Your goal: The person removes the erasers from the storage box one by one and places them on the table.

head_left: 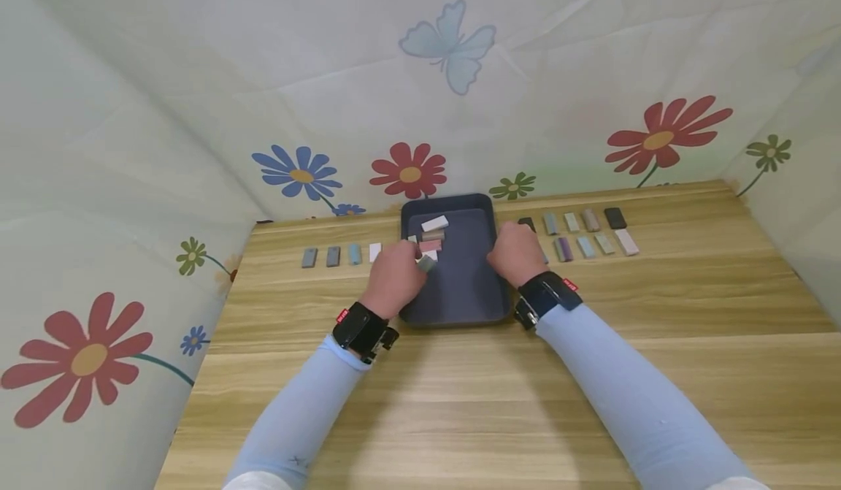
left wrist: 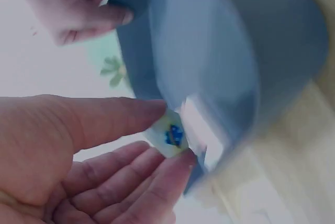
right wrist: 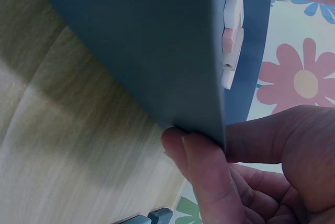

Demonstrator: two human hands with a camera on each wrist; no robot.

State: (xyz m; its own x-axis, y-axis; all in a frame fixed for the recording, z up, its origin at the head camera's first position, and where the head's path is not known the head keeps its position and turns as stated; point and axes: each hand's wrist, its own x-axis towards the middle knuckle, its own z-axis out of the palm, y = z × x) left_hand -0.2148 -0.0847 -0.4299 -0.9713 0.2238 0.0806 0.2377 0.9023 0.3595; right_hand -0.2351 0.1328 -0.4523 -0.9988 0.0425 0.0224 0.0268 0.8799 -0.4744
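My left hand (head_left: 396,278) is over the left side of a dark grey-blue tray (head_left: 468,285). Between thumb and fingertip it pinches a small pale green block (left wrist: 168,134), whose end bears a blue mark in the left wrist view. At the tray's right side, my right hand (head_left: 517,255) grips the wall between thumb and fingers, as the right wrist view shows. Several small blocks lie inside the tray on the left, among them a white block (head_left: 435,223) and a pink block (head_left: 430,245).
Left of the tray, a row holds grey blocks (head_left: 333,256), a blue block (head_left: 355,254) and a white block (head_left: 375,252). Two rows of coloured blocks (head_left: 586,247) lie to the right. A flowered cloth (head_left: 525,125) hangs behind the wooden table (head_left: 453,410).
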